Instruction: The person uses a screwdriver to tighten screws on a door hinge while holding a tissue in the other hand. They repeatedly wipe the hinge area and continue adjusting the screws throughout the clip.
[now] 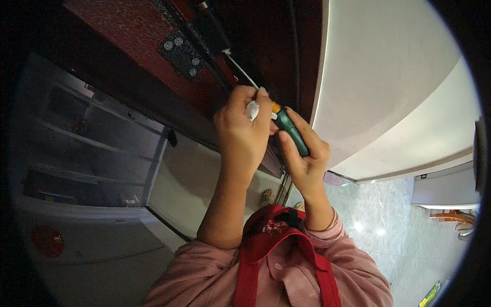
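Observation:
My right hand [313, 156] is closed round the green handle of a screwdriver [293, 134] with a yellow collar. My left hand [241, 118] is closed at the screwdriver's thin metal shaft, just ahead of the collar. A crumpled white wad [252, 110], perhaps tissue, pokes out between the left fingers. The shaft slants up and left to a dark hinge barrel [214, 28] on a dark red door frame. A small white scrap [227, 51] sits at the shaft's tip. Left of the barrel is a black hinge plate [180, 57] with several screws.
A dark red door panel [120, 30] spans the upper left. On the right stands a pale curved panel [378, 82]. Grey shelving [92, 133] lines the left side. Below are a shiny tiled floor [378, 220] and an orange object [450, 217] at far right.

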Action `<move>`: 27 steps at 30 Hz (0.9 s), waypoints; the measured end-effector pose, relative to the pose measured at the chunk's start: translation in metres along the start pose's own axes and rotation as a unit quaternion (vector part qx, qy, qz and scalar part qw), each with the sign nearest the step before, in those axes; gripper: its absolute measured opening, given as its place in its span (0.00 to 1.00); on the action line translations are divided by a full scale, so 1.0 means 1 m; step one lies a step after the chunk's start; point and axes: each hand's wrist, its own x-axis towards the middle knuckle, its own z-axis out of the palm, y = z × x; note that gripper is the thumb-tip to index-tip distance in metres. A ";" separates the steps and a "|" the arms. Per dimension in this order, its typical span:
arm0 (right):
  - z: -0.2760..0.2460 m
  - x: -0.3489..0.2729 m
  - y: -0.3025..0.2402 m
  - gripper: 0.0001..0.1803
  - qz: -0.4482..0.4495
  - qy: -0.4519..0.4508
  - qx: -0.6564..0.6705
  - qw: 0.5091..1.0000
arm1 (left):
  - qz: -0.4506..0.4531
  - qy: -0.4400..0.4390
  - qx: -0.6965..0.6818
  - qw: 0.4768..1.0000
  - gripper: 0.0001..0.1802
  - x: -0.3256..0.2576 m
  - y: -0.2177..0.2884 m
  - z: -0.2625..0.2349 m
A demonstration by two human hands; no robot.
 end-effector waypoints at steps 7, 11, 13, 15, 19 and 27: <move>-0.032 -0.024 -0.001 0.20 0.044 -0.006 -0.084 0.995 | -0.027 0.015 -0.119 0.992 0.16 -0.012 -0.011 0.003; -0.069 -0.064 0.015 0.21 0.060 0.020 -0.036 0.997 | -0.117 0.059 -0.475 0.870 0.22 -0.008 0.000 0.001; -0.084 -0.081 0.018 0.22 0.106 0.022 -0.016 0.994 | -0.191 0.032 -0.739 0.646 0.20 -0.002 0.004 0.007; -0.096 -0.092 0.019 0.24 0.125 0.020 -0.020 0.992 | -0.221 0.013 -0.813 0.539 0.15 0.006 -0.001 0.012; -0.113 -0.105 0.018 0.25 0.132 0.017 -0.003 0.991 | -0.238 -0.029 -0.899 0.366 0.08 0.021 0.000 0.022; -0.120 -0.103 0.020 0.27 0.171 0.026 0.012 0.985 | -0.182 -0.033 -0.905 0.383 0.07 0.038 0.003 0.029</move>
